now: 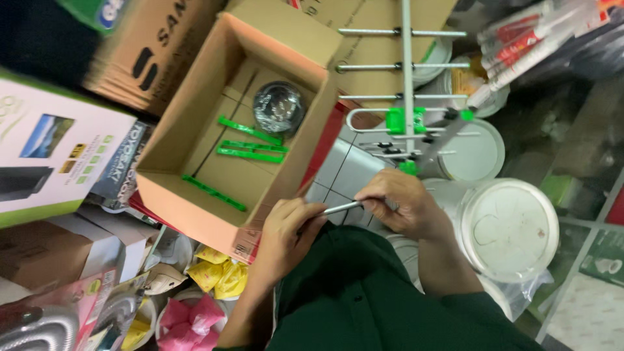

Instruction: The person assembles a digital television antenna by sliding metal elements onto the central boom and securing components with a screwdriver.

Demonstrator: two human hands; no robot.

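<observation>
Two hands pinch one thin rod (341, 208) between them, left hand (289, 235) and right hand (398, 205) each closed on an end, just past the box (195, 195) rim, below the antenna (407, 84), buckets (510, 227) crowding close.

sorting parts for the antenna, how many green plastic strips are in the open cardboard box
4, all loose on the floor of the open brown cardboard box: one beside the clear round bag, two side by side at the middle, one near the front wall. More may be hidden.
</observation>
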